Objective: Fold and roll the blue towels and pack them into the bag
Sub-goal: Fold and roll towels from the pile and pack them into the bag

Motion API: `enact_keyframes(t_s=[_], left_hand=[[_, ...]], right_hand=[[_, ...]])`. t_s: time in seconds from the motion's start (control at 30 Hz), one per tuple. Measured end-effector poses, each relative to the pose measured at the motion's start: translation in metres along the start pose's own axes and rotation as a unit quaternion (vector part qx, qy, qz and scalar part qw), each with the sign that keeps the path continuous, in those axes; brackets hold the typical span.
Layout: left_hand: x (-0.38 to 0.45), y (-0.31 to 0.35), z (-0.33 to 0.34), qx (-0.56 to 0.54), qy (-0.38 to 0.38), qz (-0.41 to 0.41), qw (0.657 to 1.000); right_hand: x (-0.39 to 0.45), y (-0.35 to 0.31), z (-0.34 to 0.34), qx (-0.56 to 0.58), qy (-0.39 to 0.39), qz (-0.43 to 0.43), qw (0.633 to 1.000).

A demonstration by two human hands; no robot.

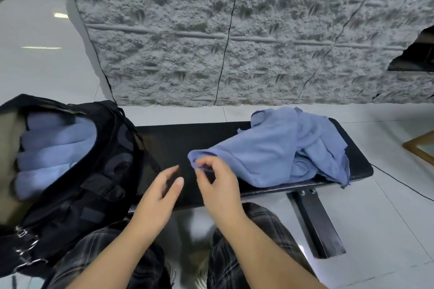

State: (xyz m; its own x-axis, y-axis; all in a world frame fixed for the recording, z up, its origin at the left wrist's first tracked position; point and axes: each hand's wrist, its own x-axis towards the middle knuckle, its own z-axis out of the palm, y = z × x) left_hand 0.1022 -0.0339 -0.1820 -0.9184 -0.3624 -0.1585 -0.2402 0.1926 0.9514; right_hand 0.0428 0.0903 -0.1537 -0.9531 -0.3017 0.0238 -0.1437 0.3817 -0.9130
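A heap of loose blue towels lies on the right half of a black bench. My right hand pinches the near left corner of the top towel, which is drawn out toward the bench's middle. Just left of it, my left hand hovers over the bench with relaxed fingers and holds nothing. A black bag stands open on the bench's left end. Several rolled blue towels are stacked inside it.
A grey textured wall panel rises behind the bench. The floor is glossy white tile. The bench's black metal leg slants down at the right. A wooden frame corner shows at the far right. My knees in plaid trousers are below.
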Motion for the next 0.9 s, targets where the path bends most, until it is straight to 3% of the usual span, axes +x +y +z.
enact_keyframes(t_s=[0.07, 0.13, 0.23, 0.33, 0.43, 0.53, 0.6, 0.7, 0.8, 0.9], left_hand=[[-0.005, 0.013, 0.003, -0.129, 0.033, -0.028, 0.991], [-0.007, 0.017, 0.003, -0.167, 0.044, -0.019, 0.985], [-0.008, 0.018, 0.001, -0.124, 0.029, -0.001, 0.992], [-0.007, 0.017, 0.001, -0.062, 0.064, 0.011, 0.996], [-0.002, 0.009, -0.005, -0.104, 0.104, 0.001, 0.989], [0.0, 0.006, -0.013, -0.114, 0.127, -0.006, 0.985], [-0.002, 0.006, -0.018, -0.084, 0.147, -0.004, 0.986], [-0.004, 0.008, -0.022, -0.046, 0.188, -0.005, 0.981], [-0.003, 0.006, -0.026, -0.026, 0.232, -0.015, 0.972], [-0.001, -0.001, -0.028, 0.002, 0.258, -0.043, 0.965]], right_hand=[[-0.007, 0.002, 0.01, -0.036, -0.08, -0.023, 0.996], [-0.009, 0.003, 0.012, -0.073, -0.128, -0.037, 0.988], [-0.01, 0.004, 0.013, -0.087, -0.154, -0.05, 0.983], [-0.011, 0.007, 0.013, -0.089, -0.146, -0.059, 0.983], [-0.005, 0.014, 0.014, -0.049, -0.129, -0.011, 0.99], [0.006, 0.017, 0.012, 0.11, -0.062, 0.129, 0.984], [0.014, 0.019, 0.009, 0.267, -0.004, 0.208, 0.941], [0.024, 0.022, -0.001, 0.427, 0.093, 0.25, 0.864], [0.029, 0.029, -0.014, 0.477, 0.202, 0.234, 0.823], [0.029, 0.031, -0.027, 0.413, 0.259, 0.256, 0.835]])
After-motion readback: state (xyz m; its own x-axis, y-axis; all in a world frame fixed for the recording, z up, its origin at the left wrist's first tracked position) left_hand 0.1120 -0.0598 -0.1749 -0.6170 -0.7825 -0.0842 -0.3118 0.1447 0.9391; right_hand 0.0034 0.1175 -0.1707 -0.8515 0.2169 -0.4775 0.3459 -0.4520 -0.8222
